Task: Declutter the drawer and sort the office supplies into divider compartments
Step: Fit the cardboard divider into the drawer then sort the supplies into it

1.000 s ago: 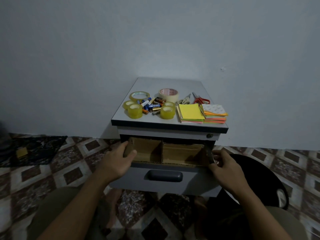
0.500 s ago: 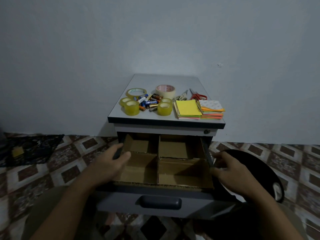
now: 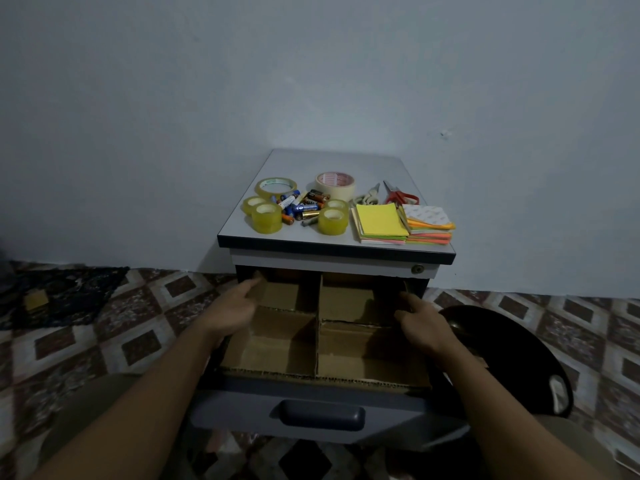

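Both hands' grips lie loose, holding nothing: left hand [image 3: 231, 310] and right hand [image 3: 423, 325] press the brown cardboard divider [image 3: 317, 336] between them; seat it squarely in the grey drawer [image 3: 311, 415]

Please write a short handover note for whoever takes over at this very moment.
Left hand and right hand: both empty, resting on the side edges of the cardboard divider in the open drawer.
Done: divider seated; its four compartments are empty.
Left: tape rolls, batteries, scissors and sticky notes all lie on the cabinet top, unsorted.
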{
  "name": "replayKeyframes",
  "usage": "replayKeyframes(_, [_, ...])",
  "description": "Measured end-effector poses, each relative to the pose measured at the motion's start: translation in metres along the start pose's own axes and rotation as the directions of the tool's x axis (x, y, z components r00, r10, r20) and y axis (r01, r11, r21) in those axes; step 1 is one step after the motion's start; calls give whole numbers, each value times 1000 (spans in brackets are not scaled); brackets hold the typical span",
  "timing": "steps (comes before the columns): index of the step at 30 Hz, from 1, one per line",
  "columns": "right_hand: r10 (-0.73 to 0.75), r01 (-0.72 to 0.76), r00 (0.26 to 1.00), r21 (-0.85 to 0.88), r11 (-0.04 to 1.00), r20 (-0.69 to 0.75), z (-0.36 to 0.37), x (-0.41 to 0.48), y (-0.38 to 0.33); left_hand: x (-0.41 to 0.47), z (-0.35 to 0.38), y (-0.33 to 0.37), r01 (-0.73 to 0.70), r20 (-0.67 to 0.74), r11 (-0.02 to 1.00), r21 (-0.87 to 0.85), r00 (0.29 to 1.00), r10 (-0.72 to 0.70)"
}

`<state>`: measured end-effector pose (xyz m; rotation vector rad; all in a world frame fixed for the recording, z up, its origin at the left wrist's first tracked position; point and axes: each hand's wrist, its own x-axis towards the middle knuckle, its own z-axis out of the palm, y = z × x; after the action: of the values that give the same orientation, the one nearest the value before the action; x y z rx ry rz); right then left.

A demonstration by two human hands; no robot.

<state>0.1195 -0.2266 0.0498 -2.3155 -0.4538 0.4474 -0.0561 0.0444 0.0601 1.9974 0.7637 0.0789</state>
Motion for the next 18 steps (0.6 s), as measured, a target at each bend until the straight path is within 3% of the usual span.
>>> replayKeyframes(18, [22,-23,999,-36,999,-37,7,-47,15,-35,5,-23,72,-67,997,7,995,-72])
